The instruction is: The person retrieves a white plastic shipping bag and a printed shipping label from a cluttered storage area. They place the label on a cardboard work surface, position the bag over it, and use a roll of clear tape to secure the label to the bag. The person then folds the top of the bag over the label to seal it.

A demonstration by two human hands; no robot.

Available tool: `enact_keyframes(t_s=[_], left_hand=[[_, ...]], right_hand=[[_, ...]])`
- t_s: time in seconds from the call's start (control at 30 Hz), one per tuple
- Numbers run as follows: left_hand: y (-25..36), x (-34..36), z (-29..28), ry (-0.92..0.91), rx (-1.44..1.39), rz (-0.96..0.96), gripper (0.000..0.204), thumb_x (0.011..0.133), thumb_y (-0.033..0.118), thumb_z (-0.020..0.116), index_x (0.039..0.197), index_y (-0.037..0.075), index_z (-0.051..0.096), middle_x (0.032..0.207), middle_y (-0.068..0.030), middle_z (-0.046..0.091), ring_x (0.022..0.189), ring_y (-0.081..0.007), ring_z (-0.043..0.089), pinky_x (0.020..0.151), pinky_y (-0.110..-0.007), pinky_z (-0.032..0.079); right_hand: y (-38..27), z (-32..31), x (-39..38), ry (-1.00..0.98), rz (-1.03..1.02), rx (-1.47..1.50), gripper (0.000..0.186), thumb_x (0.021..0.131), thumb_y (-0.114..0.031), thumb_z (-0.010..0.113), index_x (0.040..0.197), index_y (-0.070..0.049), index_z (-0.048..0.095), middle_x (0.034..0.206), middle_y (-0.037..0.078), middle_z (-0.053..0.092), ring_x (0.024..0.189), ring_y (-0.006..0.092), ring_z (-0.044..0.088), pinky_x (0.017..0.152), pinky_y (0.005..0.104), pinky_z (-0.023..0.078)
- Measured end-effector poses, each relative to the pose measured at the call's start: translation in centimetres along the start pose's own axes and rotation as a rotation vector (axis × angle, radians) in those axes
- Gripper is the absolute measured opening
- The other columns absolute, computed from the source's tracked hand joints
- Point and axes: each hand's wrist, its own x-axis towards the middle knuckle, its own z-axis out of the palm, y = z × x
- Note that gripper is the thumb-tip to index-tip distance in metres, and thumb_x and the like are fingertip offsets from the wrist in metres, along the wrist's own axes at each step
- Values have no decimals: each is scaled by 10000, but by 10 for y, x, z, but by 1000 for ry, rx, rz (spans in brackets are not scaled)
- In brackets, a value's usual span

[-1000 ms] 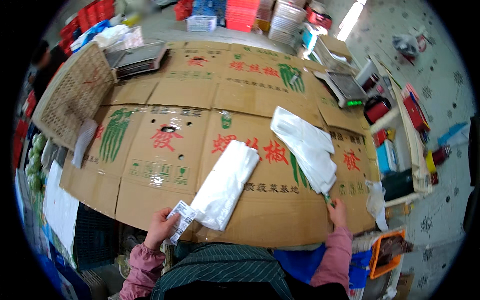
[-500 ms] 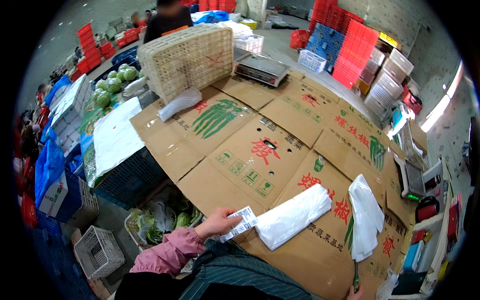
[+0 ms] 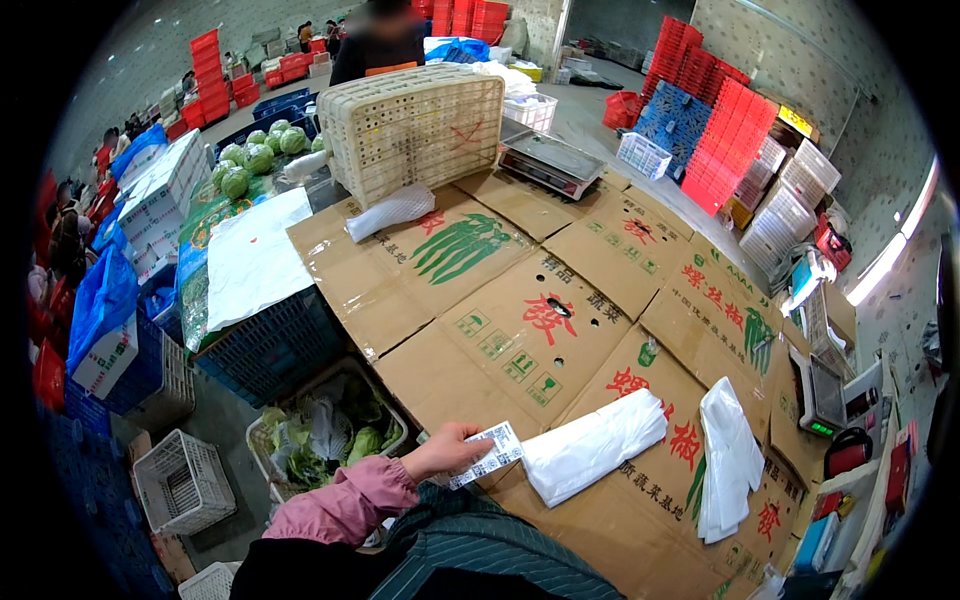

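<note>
My left hand (image 3: 447, 454), in a pink sleeve, grips a printed white label strip (image 3: 492, 453) above the cardboard-covered table (image 3: 466, 374) near its front edge. Just right of the strip lies a folded stack of white plastic bags (image 3: 593, 446). A second bundle of white bags (image 3: 729, 459) lies farther right. My right hand is not visible. A white foam-net sleeve (image 3: 388, 212) rests at the far left corner, near an upright cream plastic basket (image 3: 410, 132).
Scales (image 3: 548, 163) (image 3: 815, 390) sit along the table's edges. Left are cabbages (image 3: 256, 155), a crate of leaves (image 3: 270, 443) and a white crate (image 3: 180, 481). Red crate stacks (image 3: 725, 155) stand behind; a person in dark clothes (image 3: 375, 50) is beyond the basket.
The view has swung left, bringing the cabbages and floor crates more into view. My right hand, earlier on a green-handled object by the bags, has left the picture. My left hand still grips the strip.
</note>
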Motion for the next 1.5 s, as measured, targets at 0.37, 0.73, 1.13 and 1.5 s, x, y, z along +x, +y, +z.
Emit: enact_keyframes(t_s=[0.37, 0.73, 1.13, 1.5], left_hand=[[-47, -34, -16, 93, -278, -53, 291, 966, 237, 477, 874, -3, 612, 730, 20, 605, 592, -51, 516, 535, -226, 421], [-69, -52, 4, 75, -142, -215, 264, 922, 250, 564, 860, 1, 629, 706, 46, 569, 609, -40, 470, 540, -219, 397], [-14, -43, -15, -5, 21, -122, 225, 944, 219, 532, 948, 11, 616, 766, 22, 604, 664, -40, 525, 580, -205, 435], [2, 96, -57, 367, -86, -9, 350, 933, 302, 516, 1005, -19, 634, 802, -29, 637, 695, -73, 555, 617, -228, 450]], right_hand=[[-383, 117, -44, -688, -251, 589, 630, 766, -310, 741, 1203, 56, 472, 904, 122, 615, 752, 184, 613, 670, 309, 505], [-454, 166, -88, -1047, 25, 1135, 397, 824, -110, 657, 1155, 77, 540, 1114, 145, 607, 935, 220, 617, 758, 331, 503], [-468, 94, -208, -1883, 96, 1201, 264, 938, -167, 524, 1159, -23, 530, 1031, 67, 608, 864, 156, 614, 697, 283, 523], [-544, 156, -175, -597, -1650, 568, 393, 824, -254, 609, 1180, -93, 566, 1221, 111, 539, 1152, 320, 471, 959, 421, 378]])
